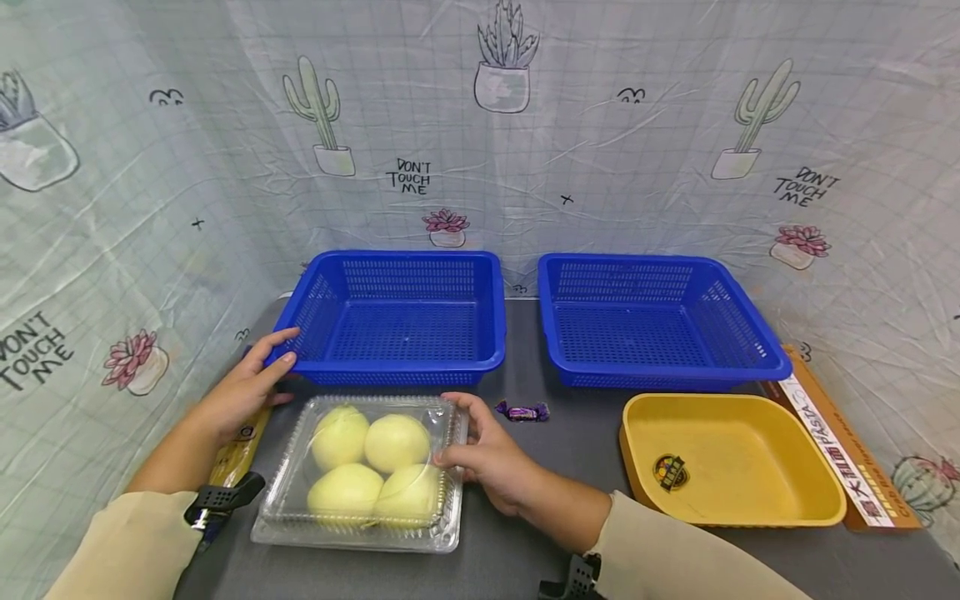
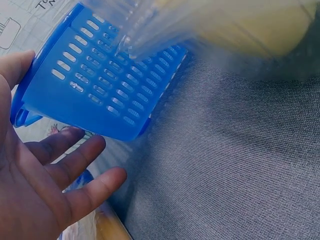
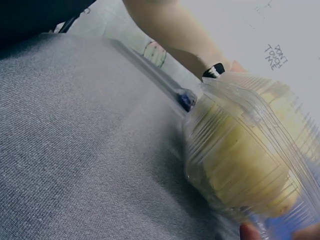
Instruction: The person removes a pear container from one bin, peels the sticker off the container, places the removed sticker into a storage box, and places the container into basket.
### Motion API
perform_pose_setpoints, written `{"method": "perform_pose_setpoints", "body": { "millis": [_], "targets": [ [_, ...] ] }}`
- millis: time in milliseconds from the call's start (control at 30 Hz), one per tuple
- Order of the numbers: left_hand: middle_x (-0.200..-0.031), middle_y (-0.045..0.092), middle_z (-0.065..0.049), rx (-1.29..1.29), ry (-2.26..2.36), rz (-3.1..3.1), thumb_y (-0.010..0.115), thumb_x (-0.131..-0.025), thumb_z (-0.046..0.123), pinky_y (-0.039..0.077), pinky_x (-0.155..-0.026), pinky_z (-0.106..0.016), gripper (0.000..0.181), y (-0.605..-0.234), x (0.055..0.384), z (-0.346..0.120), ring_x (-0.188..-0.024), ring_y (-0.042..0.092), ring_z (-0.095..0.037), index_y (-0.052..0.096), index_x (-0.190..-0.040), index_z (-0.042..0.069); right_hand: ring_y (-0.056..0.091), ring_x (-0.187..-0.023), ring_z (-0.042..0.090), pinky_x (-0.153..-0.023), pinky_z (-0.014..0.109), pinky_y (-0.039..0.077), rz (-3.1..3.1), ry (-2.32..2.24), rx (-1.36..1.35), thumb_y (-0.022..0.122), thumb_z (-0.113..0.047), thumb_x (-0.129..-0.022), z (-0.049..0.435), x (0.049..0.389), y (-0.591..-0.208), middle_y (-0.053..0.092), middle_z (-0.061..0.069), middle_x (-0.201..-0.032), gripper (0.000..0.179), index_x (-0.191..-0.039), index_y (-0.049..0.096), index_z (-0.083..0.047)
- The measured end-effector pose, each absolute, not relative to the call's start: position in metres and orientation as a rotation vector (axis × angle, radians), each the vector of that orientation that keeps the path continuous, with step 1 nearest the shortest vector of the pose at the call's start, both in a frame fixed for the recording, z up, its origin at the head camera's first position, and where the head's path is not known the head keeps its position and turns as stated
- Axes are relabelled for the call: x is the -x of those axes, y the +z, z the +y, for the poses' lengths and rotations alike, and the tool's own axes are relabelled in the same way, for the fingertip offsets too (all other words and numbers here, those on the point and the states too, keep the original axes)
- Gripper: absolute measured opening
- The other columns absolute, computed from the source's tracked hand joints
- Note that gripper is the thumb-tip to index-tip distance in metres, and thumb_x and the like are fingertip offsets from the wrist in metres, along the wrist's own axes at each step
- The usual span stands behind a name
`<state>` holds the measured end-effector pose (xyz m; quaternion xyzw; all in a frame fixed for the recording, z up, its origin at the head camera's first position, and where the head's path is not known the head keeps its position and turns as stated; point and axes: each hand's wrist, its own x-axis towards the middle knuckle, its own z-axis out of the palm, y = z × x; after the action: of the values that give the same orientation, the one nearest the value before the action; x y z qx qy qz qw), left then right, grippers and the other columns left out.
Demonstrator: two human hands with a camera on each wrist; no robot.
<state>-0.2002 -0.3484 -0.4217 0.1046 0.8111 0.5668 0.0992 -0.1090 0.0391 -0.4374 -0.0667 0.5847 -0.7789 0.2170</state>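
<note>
A clear plastic clamshell box (image 1: 277, 492) encloses several pale yellow, round pieces of produce (image 1: 397, 442). My right hand (image 1: 498, 458) grips the box's right edge, thumb on the near side of the lid. In the right wrist view the box (image 3: 240, 155) is close and tilted, with only fingertips (image 3: 249, 231) showing below. My left hand (image 1: 243, 379) is at the near left corner of the left blue basket (image 1: 405, 367). In the left wrist view one digit meets the basket's rim (image 2: 25, 95), while three fingers (image 2: 97, 192) extend loosely below it.
A second blue basket (image 1: 667, 375) stands at the back right. In front of it sits a yellow tub (image 1: 750, 467) with a dark sticker. A purple-wrapped candy (image 1: 522, 411) lies between. Flat packages lie at the left, under my forearm (image 1: 243, 442), and far right (image 1: 840, 450).
</note>
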Motion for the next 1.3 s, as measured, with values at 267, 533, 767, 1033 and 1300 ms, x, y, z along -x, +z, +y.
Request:
{"method": "perform_pose_setpoints", "body": {
  "millis": [267, 533, 767, 1033, 1300],
  "targets": [
    [-0.165, 0.017, -0.035, -0.322, 1.697, 2.377, 0.041, -0.118, 0.033, 0.059, -0.092, -0.04, 0.061, -0.419, 0.199, -0.348, -0.117, 0.06, -0.007, 0.015, -0.171, 0.015, 0.062, -0.106, 0.023, -0.074, 0.035, 0.058, 1.602, -2.168, 0.161, 0.071, 0.003, -0.08, 0.046, 0.111, -0.429, 0.049, 0.019, -0.146, 0.088, -0.159, 0.036, -0.011],
    [-0.163, 0.023, -0.034, -0.308, 1.701, 2.364, 0.04, -0.118, 0.033, 0.059, -0.091, -0.04, 0.061, -0.421, 0.202, -0.349, -0.115, 0.06, -0.007, 0.014, -0.171, 0.018, 0.06, -0.112, 0.026, -0.078, 0.039, 0.058, 1.638, -2.157, 0.143, 0.069, 0.002, -0.08, 0.059, 0.113, -0.414, 0.046, 0.018, -0.148, 0.085, -0.158, 0.039, -0.014],
    [-0.164, 0.024, -0.034, -0.264, 1.727, 2.369, 0.042, -0.117, 0.033, 0.058, -0.09, -0.04, 0.063, -0.421, 0.202, -0.344, -0.115, 0.059, -0.007, 0.014, -0.171, 0.017, 0.058, -0.111, 0.026, -0.082, 0.043, 0.056, 1.659, -2.131, 0.132, 0.066, -0.001, -0.083, 0.076, 0.117, -0.39, 0.044, 0.017, -0.146, 0.084, -0.159, 0.036, -0.016],
    [-0.167, 0.019, -0.034, -0.231, 1.739, 2.368, 0.043, -0.117, 0.033, 0.058, -0.091, -0.04, 0.063, -0.423, 0.202, -0.344, -0.127, 0.056, -0.025, 0.014, -0.171, 0.018, 0.054, -0.121, 0.03, -0.086, 0.048, 0.055, 1.714, -2.099, 0.113, 0.065, -0.005, -0.086, 0.097, 0.128, -0.356, 0.039, 0.013, -0.159, 0.083, -0.162, 0.033, -0.018],
    [-0.168, 0.021, -0.031, -0.189, 1.768, 2.369, 0.047, -0.116, 0.037, 0.057, -0.095, -0.046, 0.067, -0.424, 0.202, -0.344, -0.12, 0.06, -0.016, 0.015, -0.17, 0.015, 0.053, -0.119, 0.03, -0.091, 0.048, 0.054, 1.728, -2.114, 0.146, 0.061, -0.006, -0.09, 0.111, 0.145, -0.329, 0.038, 0.017, -0.155, 0.085, -0.165, 0.024, -0.018]
  ]
}}
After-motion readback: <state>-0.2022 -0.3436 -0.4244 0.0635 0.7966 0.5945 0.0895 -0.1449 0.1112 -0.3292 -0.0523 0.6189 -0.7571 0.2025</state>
